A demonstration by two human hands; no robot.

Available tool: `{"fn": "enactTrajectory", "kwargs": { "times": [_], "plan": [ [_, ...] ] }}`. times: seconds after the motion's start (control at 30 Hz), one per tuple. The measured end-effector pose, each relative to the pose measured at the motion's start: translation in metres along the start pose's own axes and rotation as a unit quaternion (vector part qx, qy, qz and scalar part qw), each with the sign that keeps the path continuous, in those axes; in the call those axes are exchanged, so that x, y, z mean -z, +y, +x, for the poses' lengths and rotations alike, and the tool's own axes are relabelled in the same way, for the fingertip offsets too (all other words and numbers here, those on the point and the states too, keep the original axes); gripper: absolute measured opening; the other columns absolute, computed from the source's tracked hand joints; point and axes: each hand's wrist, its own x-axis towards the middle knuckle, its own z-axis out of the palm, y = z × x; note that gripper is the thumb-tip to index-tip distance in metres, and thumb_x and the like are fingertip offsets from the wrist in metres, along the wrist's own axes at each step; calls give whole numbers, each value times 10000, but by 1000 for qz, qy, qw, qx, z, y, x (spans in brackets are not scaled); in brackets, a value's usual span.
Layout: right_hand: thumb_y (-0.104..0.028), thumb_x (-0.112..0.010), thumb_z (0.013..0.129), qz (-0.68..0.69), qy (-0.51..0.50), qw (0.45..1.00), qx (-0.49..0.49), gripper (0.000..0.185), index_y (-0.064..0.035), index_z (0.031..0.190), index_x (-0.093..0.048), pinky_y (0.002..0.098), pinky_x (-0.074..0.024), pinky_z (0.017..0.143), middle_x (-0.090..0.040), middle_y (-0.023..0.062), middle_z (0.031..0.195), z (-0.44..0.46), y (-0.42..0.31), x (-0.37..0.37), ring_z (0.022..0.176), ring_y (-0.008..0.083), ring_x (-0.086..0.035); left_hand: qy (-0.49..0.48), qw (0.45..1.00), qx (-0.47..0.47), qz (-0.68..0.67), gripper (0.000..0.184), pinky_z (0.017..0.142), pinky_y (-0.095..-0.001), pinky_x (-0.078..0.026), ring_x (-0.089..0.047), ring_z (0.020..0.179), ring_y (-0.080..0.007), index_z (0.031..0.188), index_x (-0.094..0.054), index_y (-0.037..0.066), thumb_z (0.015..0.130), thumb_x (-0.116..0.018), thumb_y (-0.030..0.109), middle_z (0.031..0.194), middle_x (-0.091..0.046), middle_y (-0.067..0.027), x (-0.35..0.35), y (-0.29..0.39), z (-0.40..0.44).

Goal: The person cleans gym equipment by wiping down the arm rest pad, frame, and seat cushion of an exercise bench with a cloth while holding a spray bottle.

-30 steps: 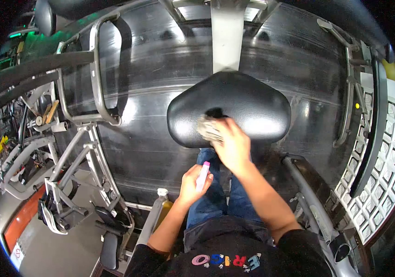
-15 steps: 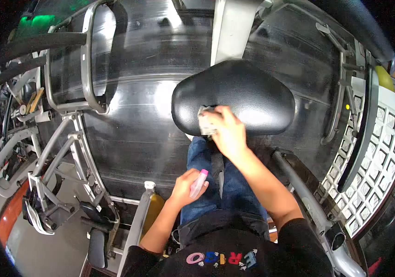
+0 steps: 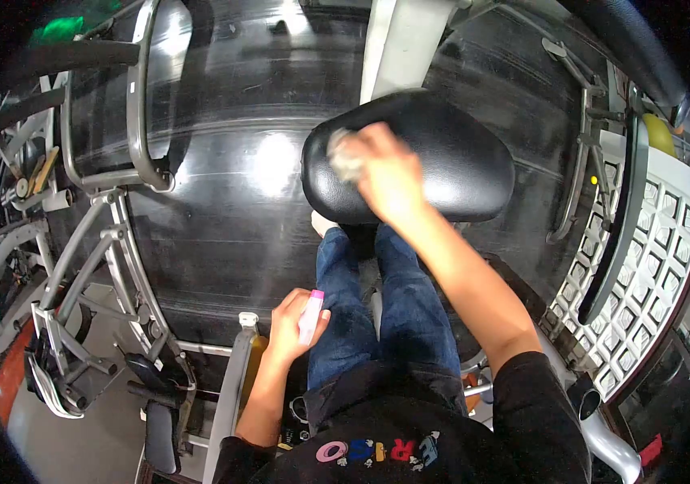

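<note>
A black padded seat (image 3: 458,153) on a pale metal post is in front of me. Over its left part is my right hand (image 3: 389,173), closed on a crumpled greyish cloth (image 3: 347,156); both are blurred by motion. Lower down, beside my left thigh, my left hand (image 3: 295,324) holds a small translucent bottle (image 3: 309,319) with a pink cap, pointing up. The fingers wrap around the bottle and hide part of it.
Grey metal frames of gym machines (image 3: 139,105) stand at the left. A white lattice panel (image 3: 644,274) and a black bar (image 3: 619,234) are at the right. Metal tubes flank my legs on the dark floor (image 3: 224,234).
The cloth and my right hand have moved from the seat's near edge farther up over its left part. My left hand has shifted left with the bottle. The view has also shifted.
</note>
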Motion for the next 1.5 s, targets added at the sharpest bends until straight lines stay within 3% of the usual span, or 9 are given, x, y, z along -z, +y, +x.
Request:
{"fn": "enactTrajectory", "kwargs": {
  "times": [0.2, 0.27, 0.47, 0.67, 0.87, 1.0, 1.1, 1.2, 1.5],
  "plan": [
    [-182, -633, 840, -25, -138, 976, 165, 234, -234, 1068, -647, 386, -622, 655, -548, 57, 1047, -28, -15, -2, 859, 246, -665, 11, 999, 11, -37, 187, 691, -390, -518, -643, 767, -336, 872, -644, -1, 776, -756, 114, 859, -634, -165, 2, 14, -6],
    [-247, -646, 854, 87, -146, 980, -99, 264, -236, 1118, -654, 459, -591, 760, -608, 92, 1071, 2, 15, 2, 908, 286, -683, 16, 999, 15, -39, 178, 683, -383, -514, -640, 760, -329, 873, -645, 0, 779, -749, 109, 854, -630, -162, 4, 11, -10],
    [-78, -657, 808, -144, -66, 977, -142, 299, -203, 1072, -722, 466, -576, 812, -650, 93, 1050, 97, 34, 5, 920, 326, -705, 30, 999, 0, -14, 148, 674, -377, -515, -644, 751, -315, 883, -651, 6, 779, -729, 78, 866, -632, -156, 1, -3, -7],
    [-105, -667, 780, 22, -140, 968, 208, 308, -268, 1034, -727, 436, -592, 792, -645, 47, 984, 74, -34, -31, 894, 289, -711, 39, 999, 2, -35, 145, 666, -375, -515, -644, 738, -307, 883, -652, 9, 774, -725, 71, 864, -631, -151, -2, 14, 1],
    [-217, -654, 840, -91, -163, 979, -79, 218, -214, 1038, -744, 446, -587, 813, -680, 57, 1109, 124, 27, -18, 982, 299, -704, 36, 999, 1, -22, 182, 683, -381, -545, -664, 761, -327, 874, -652, 10, 786, -763, 125, 878, -648, -155, -2, 10, -1],
    [-200, -592, 884, -37, -113, 987, 104, 141, -62, 886, -624, 447, -571, 643, -636, 120, 886, 52, -21, -27, 781, 304, -661, 54, 998, -14, -27, 172, 649, -358, -530, -651, 717, -293, 873, -650, 9, 791, -756, 118, 879, -643, -149, -4, 7, -7],
    [-205, -634, 801, -85, -158, 941, 287, 61, -163, 836, -659, 343, -534, 619, -620, 26, 963, -51, -45, -19, 858, 191, -636, 66, 996, -20, -52, 159, 601, -332, -501, -622, 663, -250, 871, -646, 7, 802, -745, 111, 868, -634, -141, -2, 11, -21],
    [-205, -666, 803, -72, -422, 872, 237, 95, -156, 862, -721, 405, -558, 708, -628, 58, 968, -147, -3, -35, 884, 232, -669, 57, 996, 4, -73, 153, 567, -313, -473, -594, 627, -221, 874, -642, 5, 808, -738, 105, 859, -627, -135, 0, 15, -28],
    [-139, -710, 747, 143, -404, 900, -74, 356, -160, 1101, -677, 450, -545, 827, -609, 73, 1032, -188, 54, 13, 1000, 319, -648, 90, 983, 100, -126, 143, 642, -340, -485, -588, 679, -211, 898, -618, 4, 824, -690, 102, 808, -609, -93, -49, 29, 29]
  ]
}}
